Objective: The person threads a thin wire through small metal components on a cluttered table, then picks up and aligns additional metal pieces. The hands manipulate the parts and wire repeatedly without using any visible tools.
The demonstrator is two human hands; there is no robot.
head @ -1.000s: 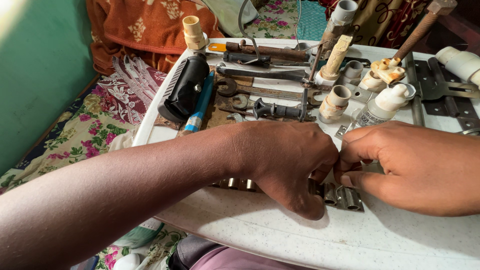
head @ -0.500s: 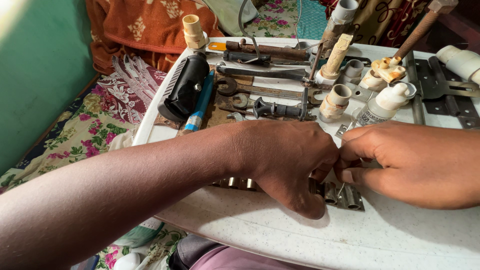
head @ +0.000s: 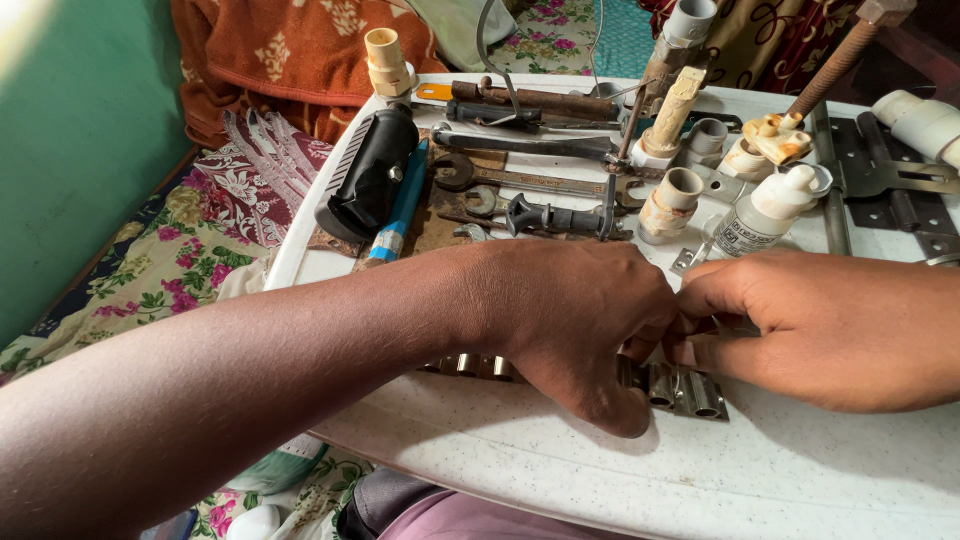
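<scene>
Silvery metal hinge strip (head: pixel 690 392), with its row of rounded knuckles catching the light, is lying flat on the white speckled tabletop (head: pixel 760 470) right under both hands. Its barrels are looking short, shiny and slightly worn, running side by side in a line; more of the same knuckles (head: pixel 470 366) are peeking out below the left wrist, so the strip is passing under the left hand (head: pixel 570 320).

That left hand is curling down over the strip, fingers bent tightly and thumb pressing at the near edge of the metal; what exactly it is pinching is hidden beneath the knuckles. The right hand (head: pixel 830 330) is coming in from the right, fingertips (head: pixel 690 350) gathered close together and meeting the left hand's fingers just above the strip. Whether something small is sitting between those fingertips, I cannot tell.

Behind the hands, a clutter of tools is crowding the far half of the table: a black ribbed plastic casing (head: pixel 368 175), a blue-handled tool (head: pixel 398 215) just beside it, a rusty open-ended spanner (head: pixel 520 182), cream plastic pipe fittings (head: pixel 668 205), a small clear bottle with a white cap (head: pixel 765 215) and grey flat metal strap hinges (head: pixel 880 175) at the right. A floral patterned cloth (head: pixel 190 255) is spreading beneath the table's left edge.
</scene>
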